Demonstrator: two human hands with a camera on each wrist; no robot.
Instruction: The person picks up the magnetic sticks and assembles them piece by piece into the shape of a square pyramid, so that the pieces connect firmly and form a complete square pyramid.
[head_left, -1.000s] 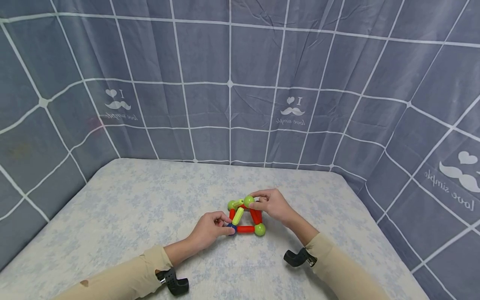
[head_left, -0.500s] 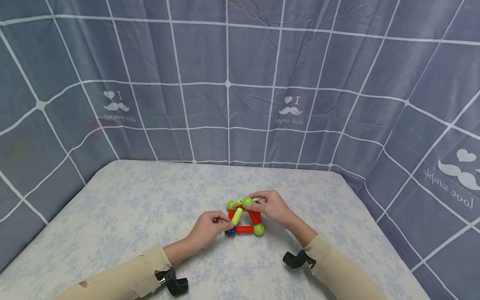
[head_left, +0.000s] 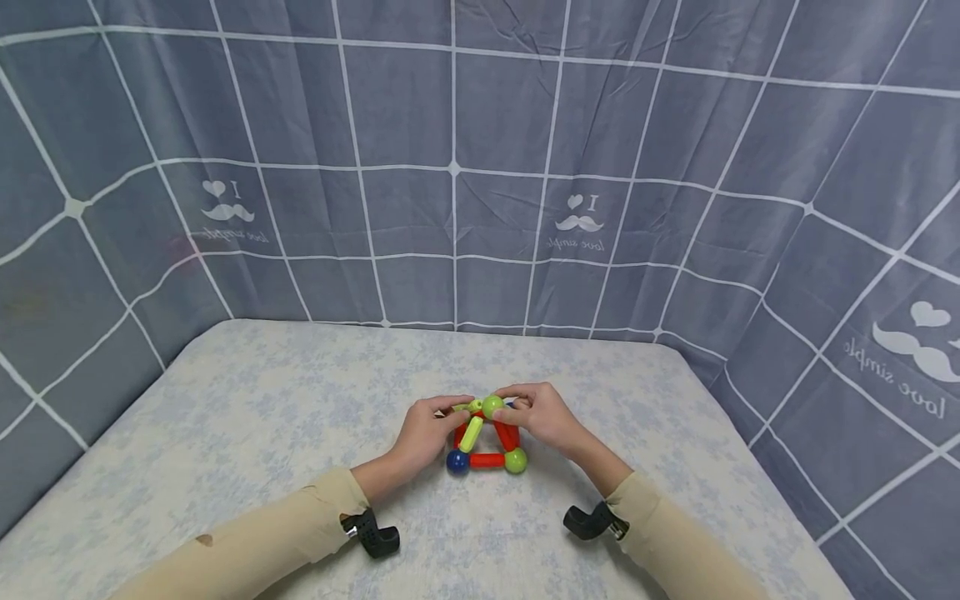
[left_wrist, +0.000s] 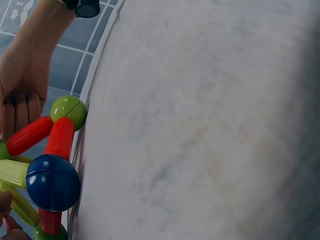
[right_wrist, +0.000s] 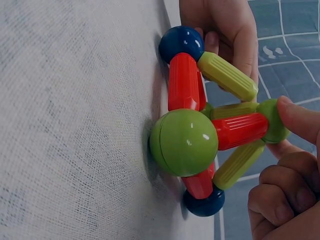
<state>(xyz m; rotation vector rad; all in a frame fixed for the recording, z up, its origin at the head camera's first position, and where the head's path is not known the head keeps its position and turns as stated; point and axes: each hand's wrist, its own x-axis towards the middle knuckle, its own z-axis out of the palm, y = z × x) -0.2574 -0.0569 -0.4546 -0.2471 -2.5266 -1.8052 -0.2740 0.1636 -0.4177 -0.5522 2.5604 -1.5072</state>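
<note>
A pyramid-shaped frame of magnetic rods and balls rests on the table. Red rods point(head_left: 487, 460) join blue balls point(head_left: 458, 462) and green balls point(head_left: 515, 461) along its base. My right hand point(head_left: 547, 418) pinches the green ball point(right_wrist: 274, 121) at the top between thumb and finger. From the left, my left hand point(head_left: 422, 432) pinches a yellow-green rod point(left_wrist: 22, 207) rising from the back-left green ball, mostly hidden by the fingers in the head view. Another yellow-green rod point(right_wrist: 227, 75) leans up from the front blue ball, its upper end just short of the top ball.
A pale flowered cloth covers the table point(head_left: 300, 392). Grey-blue curtains point(head_left: 510, 117) with white grid lines hang behind it and at both sides. Each sleeve carries a black wrist camera, one at the left wrist point(head_left: 373, 533) and one at the right point(head_left: 592, 522).
My left hand has let go of the front blue ball and moved up and back to the yellow-green rod at the rear left. My right hand keeps holding the top green ball.
</note>
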